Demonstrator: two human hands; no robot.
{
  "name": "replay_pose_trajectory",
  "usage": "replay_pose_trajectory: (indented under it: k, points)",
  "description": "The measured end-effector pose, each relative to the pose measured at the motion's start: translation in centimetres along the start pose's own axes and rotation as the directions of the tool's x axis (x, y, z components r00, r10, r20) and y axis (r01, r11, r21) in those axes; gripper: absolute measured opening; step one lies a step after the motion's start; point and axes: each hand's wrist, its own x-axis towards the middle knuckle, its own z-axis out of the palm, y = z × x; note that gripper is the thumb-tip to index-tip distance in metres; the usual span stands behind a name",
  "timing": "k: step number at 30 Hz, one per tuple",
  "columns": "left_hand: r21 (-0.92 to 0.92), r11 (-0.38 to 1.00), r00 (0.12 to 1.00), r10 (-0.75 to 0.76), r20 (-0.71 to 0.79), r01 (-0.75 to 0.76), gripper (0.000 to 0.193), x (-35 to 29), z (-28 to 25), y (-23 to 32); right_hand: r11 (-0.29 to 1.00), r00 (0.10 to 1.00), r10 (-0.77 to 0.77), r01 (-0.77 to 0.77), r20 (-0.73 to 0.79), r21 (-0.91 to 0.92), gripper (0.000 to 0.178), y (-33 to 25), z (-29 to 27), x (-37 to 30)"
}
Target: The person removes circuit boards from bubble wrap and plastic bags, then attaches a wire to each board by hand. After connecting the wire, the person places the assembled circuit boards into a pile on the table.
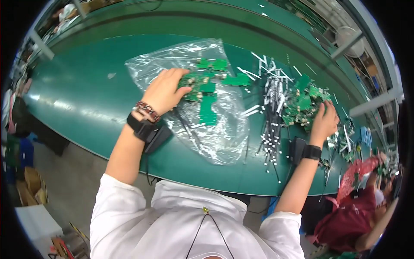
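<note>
Several green circuit boards (208,113) lie spread on a clear plastic bag (224,140) in the middle of the table. At the left edge of this group, my left hand (166,91) curls its thumb and fingers around some boards. A heap of more green circuit boards (304,101) sits to the right. My right hand (325,122) is at that heap's near right side, its fingers bent and closed on a board there. The exact board under the right fingertips is partly hidden.
Between the two groups of boards lies a bundle of black and white cables (272,103). Loose white strips surround it. Further right are more cables and parts, a blue holder (365,136), and a person in a dark red top (345,222) handling pink bubble wrap (355,175).
</note>
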Motion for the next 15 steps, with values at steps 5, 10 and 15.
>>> replay_pose_trajectory:
  k: [5, 10, 15]
  points:
    - [0.096, 0.995, 1.0, -0.021, 0.022, 0.018, 0.034, -0.7, 0.1, -1.7, 0.969, 0.999, 0.004, -0.014, -0.041, -0.246, 0.023, -0.4, 0.1, -0.6]
    - [-0.002, 0.988, 0.983, -0.155, 0.101, 0.156, 0.034, -0.1, 0.2, -0.7, 0.725, 0.855, 0.116, -0.421, 0.506, 0.545, 0.023, -1.1, -1.6, -0.4]
    - [-0.028, 0.995, 0.995, -0.094, -0.043, 0.093, 0.035, -0.3, 0.8, -1.7, 0.656, 0.742, -0.428, -0.137, 0.515, 0.742, 0.013, -9.3, -5.7, -0.2]
